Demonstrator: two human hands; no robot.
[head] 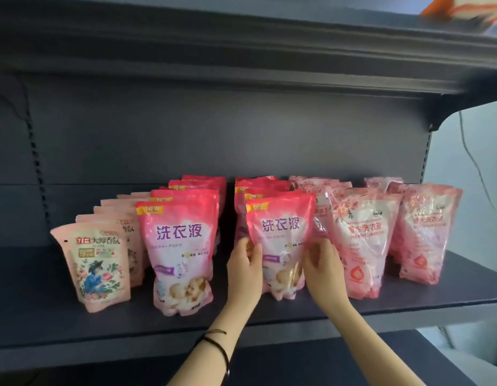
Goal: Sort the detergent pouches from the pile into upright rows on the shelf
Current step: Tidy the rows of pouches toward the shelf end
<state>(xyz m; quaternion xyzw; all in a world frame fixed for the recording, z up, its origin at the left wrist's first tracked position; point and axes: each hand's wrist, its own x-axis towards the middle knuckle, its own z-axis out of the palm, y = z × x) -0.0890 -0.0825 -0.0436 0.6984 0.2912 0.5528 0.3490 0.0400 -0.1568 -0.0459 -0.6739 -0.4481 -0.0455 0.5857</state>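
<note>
Several rows of detergent pouches stand upright on the dark shelf [269, 327]. At the front of the middle row stands a pink pouch [280, 232] with purple characters. My left hand [244, 271] holds its left edge and my right hand [324, 268] holds its right edge, fingers curled on the sides. A matching pink pouch [180, 252] heads the row to its left. A pale pouch with a blue figure [95, 263] heads the leftmost row. Clear pink pouches [364, 240] form rows on the right.
The shelf's back panel [186, 135] rises behind the rows and an upper shelf [241, 51] overhangs them. An orange item [464, 9] lies on the upper shelf at the right. Bare shelf surface lies at the far left and along the front edge.
</note>
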